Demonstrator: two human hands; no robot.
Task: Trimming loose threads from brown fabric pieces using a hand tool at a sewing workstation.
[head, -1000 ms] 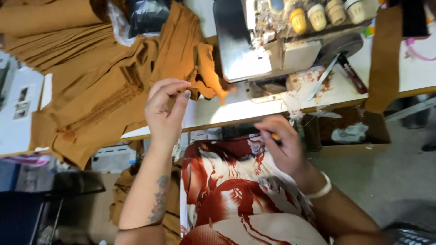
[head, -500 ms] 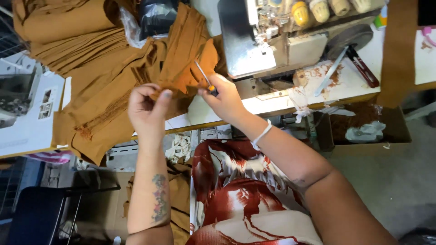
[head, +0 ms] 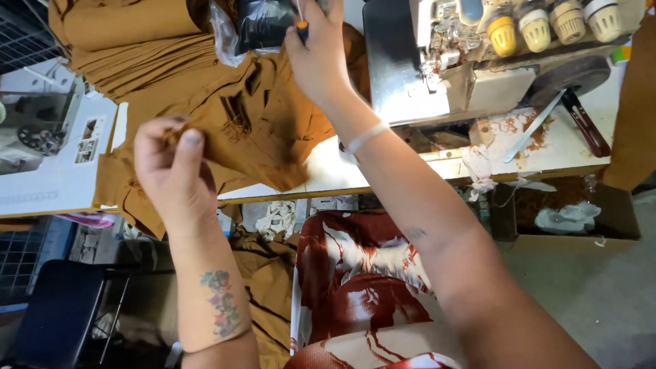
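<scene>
My left hand (head: pixel 171 171) pinches an edge of the brown fabric (head: pixel 260 130) between thumb and fingers, lifting it off the white table (head: pixel 328 179). My right hand (head: pixel 320 58) is raised near the top of the view, closed on a small tool with an orange-and-black handle (head: pixel 301 31); its tip is cut off by the frame edge. The fabric lies heaped across the table under both hands. A grey sewing machine (head: pixel 437 68) stands just to the right of my right hand.
Several yellow and cream thread cones (head: pixel 540 24) sit on the machine. A second white machine (head: pixel 55 157) is at the left. More brown cloth (head: pixel 266 280) hangs below the table. An open cardboard box (head: pixel 574 215) sits at the right, a dark chair (head: pixel 61 307) lower left.
My right hand rose from my lap to the fabric with the tool, then went higher toward the machine. My left hand stayed pinched on the cloth and shifted left.
</scene>
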